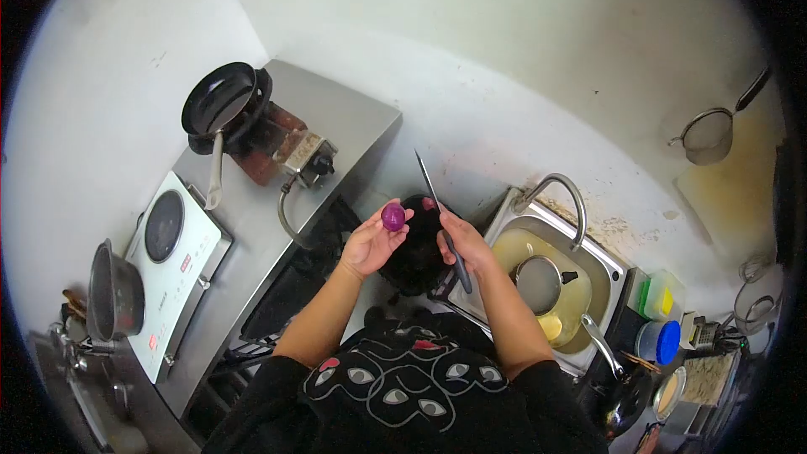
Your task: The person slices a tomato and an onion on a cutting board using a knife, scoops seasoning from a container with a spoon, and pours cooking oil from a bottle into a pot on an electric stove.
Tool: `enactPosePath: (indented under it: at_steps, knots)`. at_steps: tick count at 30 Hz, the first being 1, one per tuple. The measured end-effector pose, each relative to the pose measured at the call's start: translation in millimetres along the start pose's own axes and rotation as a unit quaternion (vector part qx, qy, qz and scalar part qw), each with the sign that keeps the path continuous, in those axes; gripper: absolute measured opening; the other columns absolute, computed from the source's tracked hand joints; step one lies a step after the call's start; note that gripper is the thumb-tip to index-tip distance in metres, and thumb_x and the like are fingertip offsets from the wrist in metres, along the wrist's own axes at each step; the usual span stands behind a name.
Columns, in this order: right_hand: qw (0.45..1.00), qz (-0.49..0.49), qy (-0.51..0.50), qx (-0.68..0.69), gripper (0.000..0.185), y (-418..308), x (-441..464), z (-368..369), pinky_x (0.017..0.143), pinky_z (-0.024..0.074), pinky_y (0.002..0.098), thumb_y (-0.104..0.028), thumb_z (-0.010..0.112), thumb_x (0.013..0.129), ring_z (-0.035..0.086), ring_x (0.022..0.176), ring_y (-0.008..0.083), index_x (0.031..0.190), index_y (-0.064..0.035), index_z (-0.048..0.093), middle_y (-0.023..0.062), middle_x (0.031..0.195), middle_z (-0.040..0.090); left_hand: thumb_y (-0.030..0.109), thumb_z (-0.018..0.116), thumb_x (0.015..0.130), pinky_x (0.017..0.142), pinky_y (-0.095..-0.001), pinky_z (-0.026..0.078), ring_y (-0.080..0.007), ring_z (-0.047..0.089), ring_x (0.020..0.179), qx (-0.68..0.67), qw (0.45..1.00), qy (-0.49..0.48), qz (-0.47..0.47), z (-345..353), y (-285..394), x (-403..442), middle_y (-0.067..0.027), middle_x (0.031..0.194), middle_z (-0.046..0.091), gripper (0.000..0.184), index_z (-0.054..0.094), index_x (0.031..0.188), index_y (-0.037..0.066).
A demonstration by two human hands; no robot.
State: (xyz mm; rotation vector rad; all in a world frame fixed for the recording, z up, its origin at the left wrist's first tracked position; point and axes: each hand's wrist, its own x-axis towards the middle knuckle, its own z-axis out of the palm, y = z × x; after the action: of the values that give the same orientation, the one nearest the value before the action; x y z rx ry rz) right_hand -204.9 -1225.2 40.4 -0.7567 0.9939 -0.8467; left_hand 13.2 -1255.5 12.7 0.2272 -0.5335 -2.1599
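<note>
Onion: pinched in left hand's fingertips, near the bin
Knife: right hand's fingers curl round its handle
Outer skin: seemingly off
Flesh: looks whole; any cutting remains undone

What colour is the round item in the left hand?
The round item is purple, best seen in the head view.
</note>
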Motion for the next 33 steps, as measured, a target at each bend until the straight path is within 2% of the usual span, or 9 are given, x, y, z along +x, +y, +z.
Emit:
enactPosePath:
  at_steps: [3,6,15,18,21,24,26,29,33]
  knots:
    - [0.996,0.080,0.013,-0.023,0.053,9.9,20.7,-13.6,0.036,0.0354,0.0245,-0.044,0.042,0.094,0.039,0.037,0.0102,0.141,-0.0226,0.029,0.0036,0.056,0.048,0.016,0.055,0.088,0.092,-0.0339,0.045,-0.0243,0.056,0.103,0.003,1.000,0.009,0.005,-3.8,-0.5,0.0,-0.0185,0.126,0.048,0.055,0.032,0.136,0.005]
    - [0.995,0.049,-0.017,-0.080,0.052,11.0,28.5,-19.2,0.036,0.0355,0.0244,-0.044,0.041,0.094,0.039,0.037,0.0099,0.141,-0.0253,0.029,0.0041,0.058,0.049,0.015,0.055,0.088,0.089,-0.0341,0.047,-0.0250,0.057,0.102,0.016,1.000,0.023,0.011,-7.9,3.9,-8.0,-0.0190,0.125,0.048,0.055,0.032,0.136,0.004]
    - [0.994,0.102,0.032,-0.029,0.044,14.4,39.2,-19.1,0.036,0.0295,0.0217,-0.045,0.040,0.094,0.033,0.037,0.0077,0.133,-0.0225,0.040,0.0000,0.053,0.039,0.018,0.063,0.082,0.083,-0.0322,0.049,-0.0249,0.058,0.096,0.060,0.992,0.111,-0.018,-37.0,27.2,-73.2,-0.0178,0.120,0.051,0.061,0.034,0.134,0.006]
    - [0.992,0.106,0.068,-0.011,0.043,20.3,46.1,-14.3,0.036,0.0280,0.0220,-0.046,0.041,0.094,0.032,0.037,0.0076,0.128,-0.0212,0.044,-0.0009,0.052,0.037,0.015,0.054,0.088,0.087,-0.0344,0.047,-0.0250,0.057,0.099,0.046,0.995,0.075,-0.044,-53.3,38.9,-85.2,-0.0180,0.122,0.050,0.054,0.032,0.135,0.003]
    - [0.988,0.113,0.103,0.003,0.059,23.1,54.6,-9.2,0.036,0.0351,0.0244,-0.049,0.041,0.093,0.041,0.039,0.0100,0.141,-0.0156,0.031,0.0018,0.053,0.042,0.016,0.056,0.087,0.087,-0.0347,0.047,-0.0247,0.057,0.098,0.069,0.992,0.071,-0.084,-61.7,51.1,-84.2,-0.0174,0.122,0.050,0.053,0.035,0.134,0.003]
    - [0.986,0.058,0.133,-0.082,0.057,33.5,60.0,-3.6,0.039,0.0393,0.0261,-0.049,0.042,0.093,0.048,0.045,0.0123,0.139,-0.0159,0.034,0.0032,0.054,0.046,0.016,0.056,0.086,0.089,-0.0357,0.046,-0.0250,0.056,0.101,0.070,0.989,0.039,-0.123,-80.7,59.0,-79.2,-0.0168,0.122,0.050,0.052,0.036,0.133,0.003]
    - [0.975,0.018,0.181,-0.127,0.054,37.0,42.3,17.7,0.040,0.0405,0.0242,-0.046,0.045,0.092,0.045,0.043,0.0093,0.136,-0.0144,0.038,0.0026,0.061,0.051,0.014,0.057,0.086,0.091,-0.0374,0.044,-0.0257,0.053,0.106,0.083,0.984,0.026,-0.156,-80.3,55.0,-67.8,-0.0162,0.122,0.049,0.053,0.036,0.133,0.004]
    - [0.966,0.014,0.194,-0.168,0.063,58.1,13.2,42.1,0.043,0.0465,0.0245,-0.044,0.049,0.090,0.055,0.057,0.0112,0.141,-0.0147,0.028,0.0066,0.091,0.060,0.010,0.057,0.085,0.095,-0.0404,0.041,-0.0270,0.046,0.117,0.092,0.975,0.039,-0.198,-92.9,38.7,-58.0,-0.0162,0.124,0.047,0.052,0.037,0.132,0.004]
    - [0.958,0.053,0.218,-0.178,0.060,93.7,-38.8,64.1,0.041,0.0435,0.0271,-0.041,0.050,0.090,0.047,0.043,0.0122,0.142,-0.0180,0.029,0.0073,0.067,0.056,0.008,0.053,0.087,0.089,-0.0373,0.048,-0.0270,0.055,0.106,0.084,0.955,-0.032,-0.283,-79.3,19.7,-46.8,-0.0202,0.120,0.051,0.049,0.036,0.133,0.004]
